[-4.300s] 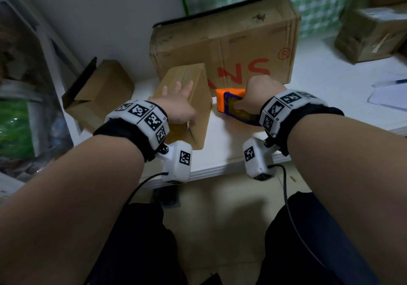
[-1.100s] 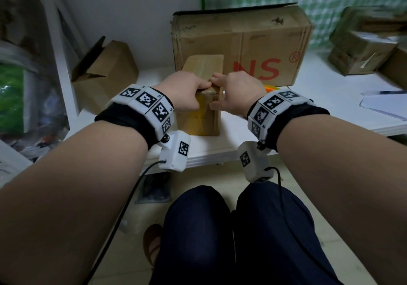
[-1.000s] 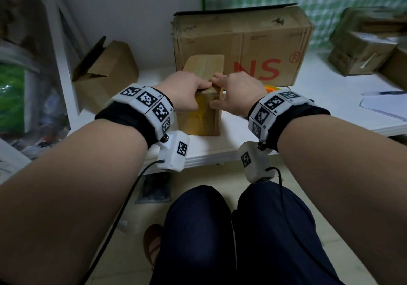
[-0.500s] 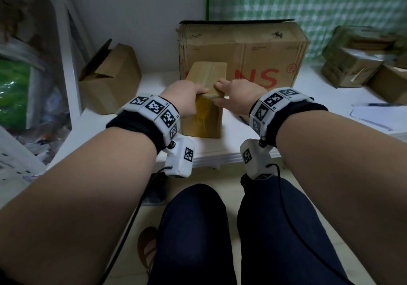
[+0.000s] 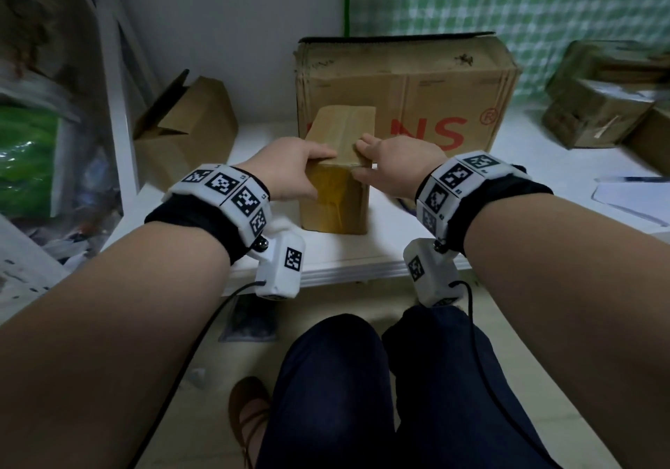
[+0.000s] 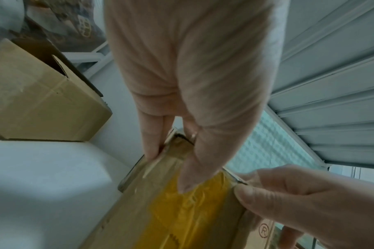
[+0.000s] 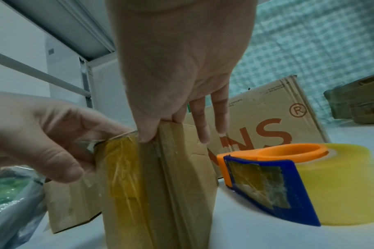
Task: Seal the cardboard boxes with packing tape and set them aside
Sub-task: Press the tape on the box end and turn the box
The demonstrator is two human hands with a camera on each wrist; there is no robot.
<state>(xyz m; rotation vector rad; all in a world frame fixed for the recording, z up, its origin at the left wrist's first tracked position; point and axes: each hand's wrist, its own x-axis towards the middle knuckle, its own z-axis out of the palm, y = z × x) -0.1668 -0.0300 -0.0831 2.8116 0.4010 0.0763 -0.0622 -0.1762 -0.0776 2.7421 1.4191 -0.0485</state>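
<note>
- I saw the small cardboard box (image 5: pixel 339 175) standing upright near the front edge of the white table (image 5: pixel 362 251), just in front of the large printed carton (image 5: pixel 402 95), with bare tabletop on either side of it.
- My left hand (image 5: pixel 290 171) gripped the box's top near corner, fingers on the left side and thumb pressed onto the glossy yellowish tape (image 6: pixel 182 210) on the near face.
- My right hand (image 5: pixel 395 164) held the opposite top corner, thumb on the near edge, fingers extended along the right side.
- The tape looked wrinkled and shiny over matte brown cardboard, and ran up over the closed top seam.
- The tape dispenser (image 7: pixel 288 176), orange and blue with a translucent yellow roll, lay on the table just to the right of the box.
- An open box (image 5: pixel 181 131) sat tilted at the left; what it held, I could not tell.
- More boxes (image 5: pixel 602 98) were stacked at the far right.
</note>
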